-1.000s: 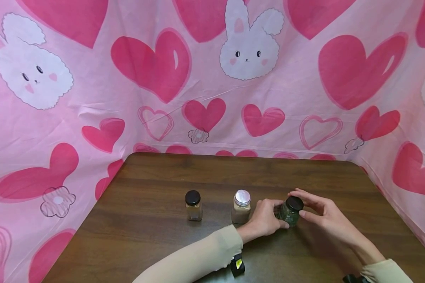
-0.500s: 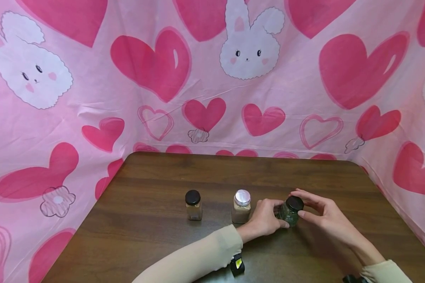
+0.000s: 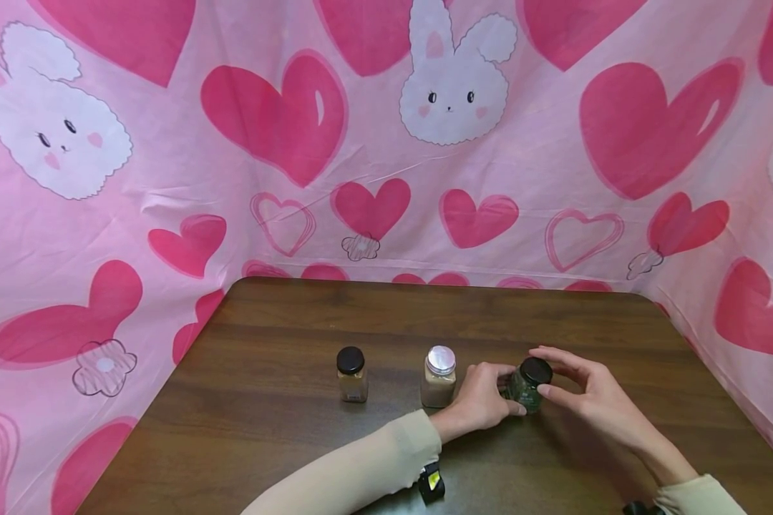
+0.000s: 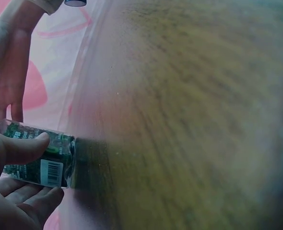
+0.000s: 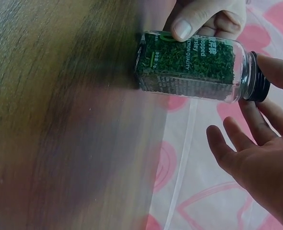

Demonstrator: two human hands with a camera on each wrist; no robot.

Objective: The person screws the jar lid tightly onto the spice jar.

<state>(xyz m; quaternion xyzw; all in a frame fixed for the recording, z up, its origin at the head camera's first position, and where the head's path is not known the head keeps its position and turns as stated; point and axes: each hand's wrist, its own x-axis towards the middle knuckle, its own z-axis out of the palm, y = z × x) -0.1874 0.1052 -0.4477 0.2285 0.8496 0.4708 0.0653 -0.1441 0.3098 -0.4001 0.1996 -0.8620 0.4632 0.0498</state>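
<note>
A glass jar of chopped parsley [image 5: 194, 62] stands upright at the right of the table, its green flakes showing through the sides. My left hand [image 3: 483, 397] grips the jar's body, thumb on the near side, as the left wrist view also shows over the barcode label [image 4: 51, 172]. Around the black lid [image 5: 260, 81] my right hand [image 3: 595, 393] curls thumb and fingers, pinching it from opposite sides. The lid sits on the jar's neck. In the right wrist view, two of the right hand's fingers [image 5: 228, 139] stand away from the lid.
Just left of my left hand stands a jar of pale powder [image 3: 439, 390] with a silvery top. Farther left is a small black-lidded jar [image 3: 352, 383] with tan contents. The brown wooden table [image 3: 264, 429] is backed by a pink heart-and-rabbit cloth [image 3: 373, 157].
My right thumb has shifted slightly left along the lid's near side, and the fingertips slightly right along its far side. My left hand and the jars stay in place.
</note>
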